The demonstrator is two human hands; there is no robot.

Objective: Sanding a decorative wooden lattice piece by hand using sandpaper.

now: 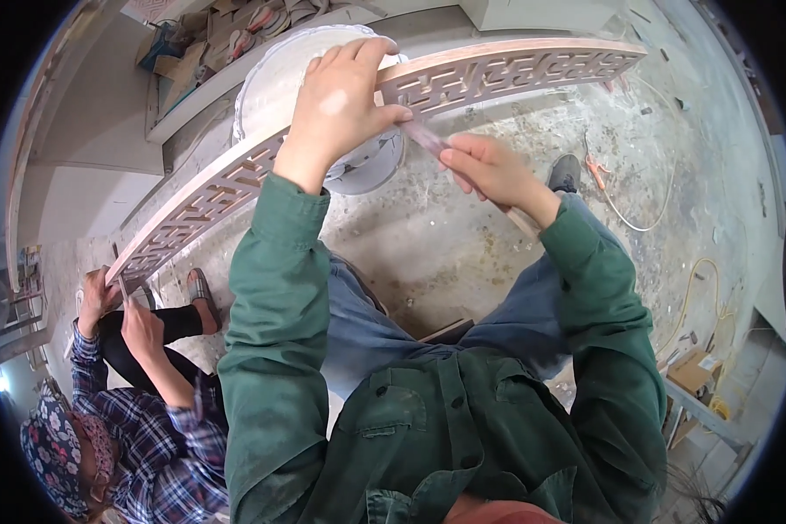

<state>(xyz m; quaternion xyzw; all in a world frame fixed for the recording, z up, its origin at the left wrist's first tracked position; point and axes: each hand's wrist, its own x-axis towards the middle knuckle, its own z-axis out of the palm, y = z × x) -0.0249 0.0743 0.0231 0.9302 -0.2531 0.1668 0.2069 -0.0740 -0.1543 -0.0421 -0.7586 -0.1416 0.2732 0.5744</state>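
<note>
- Fretwork panel (515, 70), long, pale wood with a cut-through lattice, runs across the head view from about eight o'clock up to two o'clock, bending with the lens.
- Left hand (341, 100) sits at twelve o'clock, fingers curled over the panel's top edge and thumb pressed against its near face, clamping it.
- Right hand (489, 170), just right of centre, has its fingers pressed together in a pinch on a thin stick-like tool (428, 140); the tool's tip meets the panel's lower edge beside the left thumb. What kind of tool it is cannot be told.
- White round bucket (279, 79) stands behind the panel at eleven o'clock, touching or just behind it.
- Dusty concrete floor (428, 244) fills the middle; a pale cord (646, 223) loops at three o'clock.
- Brown cardboard box (692, 374), small and squarish, lies at four o'clock; another flattened brown carton (183, 61) lies at eleven o'clock.
- Co-worker in a plaid shirt (162, 454) crouches at eight o'clock, both hands at the panel's far left end (127, 275).
</note>
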